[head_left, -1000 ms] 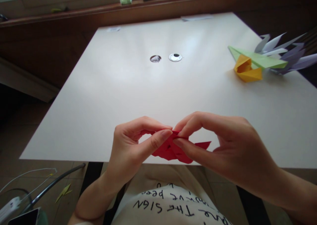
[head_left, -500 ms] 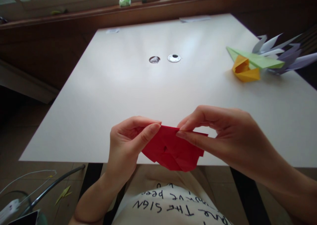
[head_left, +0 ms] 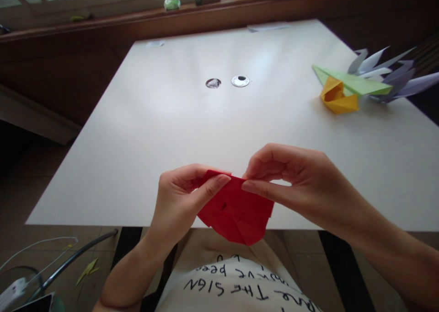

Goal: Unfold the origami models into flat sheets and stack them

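1. Red folded paper piece [head_left: 236, 211], creased into layered flaps, sits at lower centre of the frame, held up over the near edge of the white rectangular table [head_left: 171, 133].
2. The left hand [head_left: 178, 202] pinches the paper's upper left edge between thumb and forefinger.
3. The right hand [head_left: 302, 184] pinches the upper right edge just beside it, its fingers curled closed on the sheet.
4. At the right of the frame, well apart from the hands, lie a folded orange paper shape [head_left: 338, 99], a long green paper fold [head_left: 356, 83] touching it, and pale lilac pointed paper folds [head_left: 394, 74] behind.
5. Two small round silver discs [head_left: 240, 81] rest side by side at upper centre of the table.
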Demonstrator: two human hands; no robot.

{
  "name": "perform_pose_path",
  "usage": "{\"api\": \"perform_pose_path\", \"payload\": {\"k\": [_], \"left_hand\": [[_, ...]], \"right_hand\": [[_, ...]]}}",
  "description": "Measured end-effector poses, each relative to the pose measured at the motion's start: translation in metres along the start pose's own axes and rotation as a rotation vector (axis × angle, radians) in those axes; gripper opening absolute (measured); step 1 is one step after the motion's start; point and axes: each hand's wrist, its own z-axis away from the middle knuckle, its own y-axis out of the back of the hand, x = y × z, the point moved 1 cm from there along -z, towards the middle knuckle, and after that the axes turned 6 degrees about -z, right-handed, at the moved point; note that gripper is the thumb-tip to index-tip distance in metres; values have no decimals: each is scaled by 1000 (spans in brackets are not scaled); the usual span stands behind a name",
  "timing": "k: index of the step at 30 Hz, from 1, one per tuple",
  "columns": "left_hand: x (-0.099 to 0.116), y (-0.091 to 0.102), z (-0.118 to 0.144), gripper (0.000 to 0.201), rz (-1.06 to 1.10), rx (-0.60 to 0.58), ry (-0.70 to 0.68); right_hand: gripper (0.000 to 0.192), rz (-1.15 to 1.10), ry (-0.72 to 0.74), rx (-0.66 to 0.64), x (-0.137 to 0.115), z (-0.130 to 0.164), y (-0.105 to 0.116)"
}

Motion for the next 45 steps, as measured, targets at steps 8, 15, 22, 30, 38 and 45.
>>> {"api": "perform_pose_path", "payload": {"k": [8,15,22,30,38,45], "left_hand": [[-6,0,-7,9,-15,-75,-5],[-18,0,-18,15,-77,-245,102],[-25,3,-24,37,-104,-250,-33],[-43,-4,-13,48,312,-255,121],[-39,-28,-9,24,367,-128,247],[-42,-26,-9,19,322,-107,228]], "right_hand": [[5,-102,-54,-22,8,-3,1],[13,-313,-252,-74,26,-12,-2],[10,-316,-195,70,32,-11,3],[8,-65,202,516,38,2,1],[18,28,353,612,46,11,-13],[12,-183,312,696,52,7,-8]]}}
